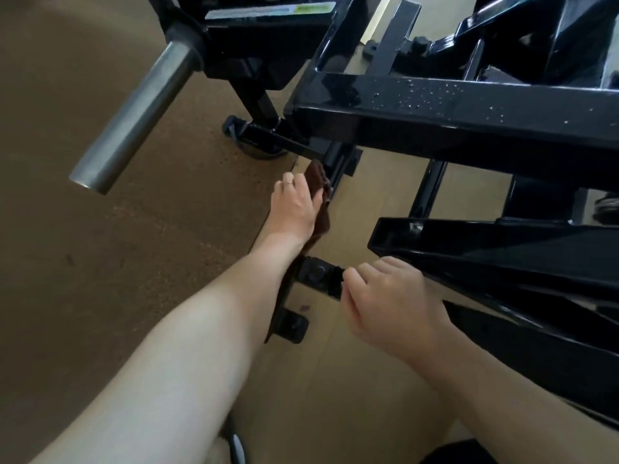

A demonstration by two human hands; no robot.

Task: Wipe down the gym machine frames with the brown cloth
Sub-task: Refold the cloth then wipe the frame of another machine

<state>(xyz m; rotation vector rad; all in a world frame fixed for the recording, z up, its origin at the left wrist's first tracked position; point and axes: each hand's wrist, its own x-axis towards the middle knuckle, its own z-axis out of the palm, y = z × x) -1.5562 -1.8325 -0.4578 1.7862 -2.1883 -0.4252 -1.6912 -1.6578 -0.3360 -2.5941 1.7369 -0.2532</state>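
Note:
My left hand (296,205) reaches down to the floor-level bar of the black gym machine frame (338,169) and grips the brown cloth (318,177) against it. Part of the cloth hangs down under my wrist. My right hand (385,296) hovers nearer to me, fingers loosely curled and holding nothing, just beside a black foot bracket (318,274) of the frame. A wide black beam (452,105) of the machine, speckled with water droplets, crosses above both hands.
A steel weight-plate sleeve (134,115) juts out at upper left. Another black angled beam (502,249) sits at right, close to my right hand. Brown rubber flooring (100,262) lies at left, lighter wood floor (378,195) under the machine.

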